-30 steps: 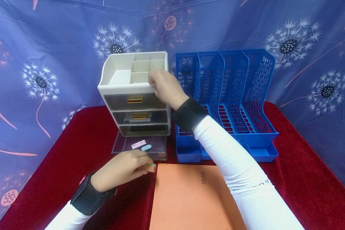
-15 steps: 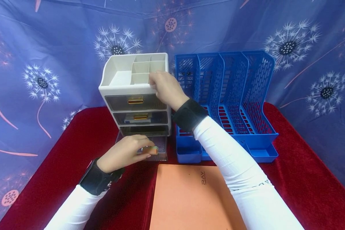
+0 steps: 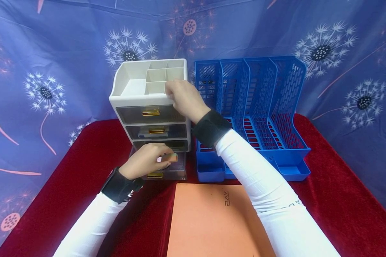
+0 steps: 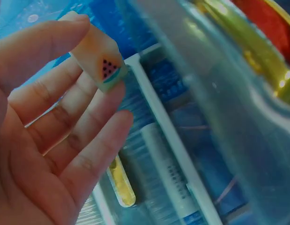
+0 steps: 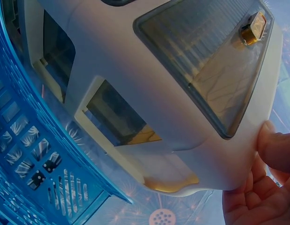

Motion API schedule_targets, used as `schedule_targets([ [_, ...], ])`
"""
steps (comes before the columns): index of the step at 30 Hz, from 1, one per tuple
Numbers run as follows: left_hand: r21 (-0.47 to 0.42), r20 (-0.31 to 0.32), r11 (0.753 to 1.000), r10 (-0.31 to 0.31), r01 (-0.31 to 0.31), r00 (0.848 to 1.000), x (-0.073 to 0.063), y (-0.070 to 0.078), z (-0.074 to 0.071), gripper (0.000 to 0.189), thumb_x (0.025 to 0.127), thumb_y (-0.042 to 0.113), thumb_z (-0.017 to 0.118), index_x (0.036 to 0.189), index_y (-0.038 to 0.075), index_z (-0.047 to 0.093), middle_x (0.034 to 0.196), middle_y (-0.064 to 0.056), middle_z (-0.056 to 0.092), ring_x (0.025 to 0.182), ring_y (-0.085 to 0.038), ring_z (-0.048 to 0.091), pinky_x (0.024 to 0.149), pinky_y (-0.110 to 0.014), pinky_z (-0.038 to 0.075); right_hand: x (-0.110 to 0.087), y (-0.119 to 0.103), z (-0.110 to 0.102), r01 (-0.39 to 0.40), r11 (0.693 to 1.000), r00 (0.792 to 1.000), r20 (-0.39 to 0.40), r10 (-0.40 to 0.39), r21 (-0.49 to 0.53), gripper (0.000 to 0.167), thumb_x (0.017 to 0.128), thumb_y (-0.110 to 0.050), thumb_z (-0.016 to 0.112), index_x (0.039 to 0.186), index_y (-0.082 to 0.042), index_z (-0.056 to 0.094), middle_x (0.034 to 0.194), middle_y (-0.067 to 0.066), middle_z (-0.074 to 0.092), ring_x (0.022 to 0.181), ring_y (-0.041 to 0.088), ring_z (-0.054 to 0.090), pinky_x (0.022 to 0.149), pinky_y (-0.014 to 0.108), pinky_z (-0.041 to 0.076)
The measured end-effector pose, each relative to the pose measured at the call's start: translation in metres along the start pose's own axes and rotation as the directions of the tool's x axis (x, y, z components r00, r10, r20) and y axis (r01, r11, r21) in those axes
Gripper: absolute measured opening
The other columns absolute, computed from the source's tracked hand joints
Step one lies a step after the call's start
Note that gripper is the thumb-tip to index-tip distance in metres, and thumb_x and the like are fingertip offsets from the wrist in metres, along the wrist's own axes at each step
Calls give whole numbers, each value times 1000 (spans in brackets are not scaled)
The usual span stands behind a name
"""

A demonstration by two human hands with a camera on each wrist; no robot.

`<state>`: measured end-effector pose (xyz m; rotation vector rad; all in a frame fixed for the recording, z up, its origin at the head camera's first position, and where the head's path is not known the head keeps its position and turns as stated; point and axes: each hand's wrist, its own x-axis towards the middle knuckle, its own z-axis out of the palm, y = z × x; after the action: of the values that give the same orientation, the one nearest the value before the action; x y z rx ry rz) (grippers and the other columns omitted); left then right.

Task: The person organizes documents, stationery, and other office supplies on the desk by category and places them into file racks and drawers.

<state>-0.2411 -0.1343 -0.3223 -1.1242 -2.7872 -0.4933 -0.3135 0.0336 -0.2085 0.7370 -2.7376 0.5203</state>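
My left hand [image 3: 146, 160] pinches a small orange-and-green eraser [image 3: 169, 157] between thumb and fingers, above the pulled-out bottom drawer [image 3: 180, 168] of a white desktop organizer [image 3: 132, 99]. In the left wrist view a watermelon slice is printed on the eraser [image 4: 100, 58], and the other fingers are spread. A pink piece in the drawer is mostly hidden behind this hand. My right hand [image 3: 184, 97] grips the organizer's front right top edge. In the right wrist view its thumb lies on the outer face, with the fingers curled behind.
To the organizer's right stands a blue file rack [image 3: 254, 157] with upright dividers. An orange folder [image 3: 212, 214] lies in front, on the red cloth [image 3: 93, 153]. Through clear plastic in the left wrist view, a white printed stick [image 4: 167, 173] shows.
My left hand has carried the eraser up and away from me, from in front of the bottom drawer to over it. The right hand has kept its hold on the organizer.
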Motion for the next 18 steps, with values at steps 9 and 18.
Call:
schedule_targets([
  [9, -17, 32, 998, -61, 61, 998, 12, -13, 21, 20, 77, 14, 77, 96, 10, 72, 84, 2, 69, 77, -12, 62, 75, -31, 52, 1, 0, 0, -5, 1000, 1000, 5, 5, -16, 13, 88, -5, 61, 99, -11, 60, 103, 5, 61, 96, 20, 56, 86, 31, 46],
  [18, 15, 42, 992, -125, 125, 991, 19, -17, 34, 21, 77, 14, 76, 97, 7, 72, 90, -4, 70, 84, -18, 65, 74, -36, 53, 2, 0, 1, 6, 1000, 1000, -3, -6, -15, 13, 86, -2, 61, 96, -10, 60, 101, 6, 61, 94, 21, 56, 84, 32, 46],
])
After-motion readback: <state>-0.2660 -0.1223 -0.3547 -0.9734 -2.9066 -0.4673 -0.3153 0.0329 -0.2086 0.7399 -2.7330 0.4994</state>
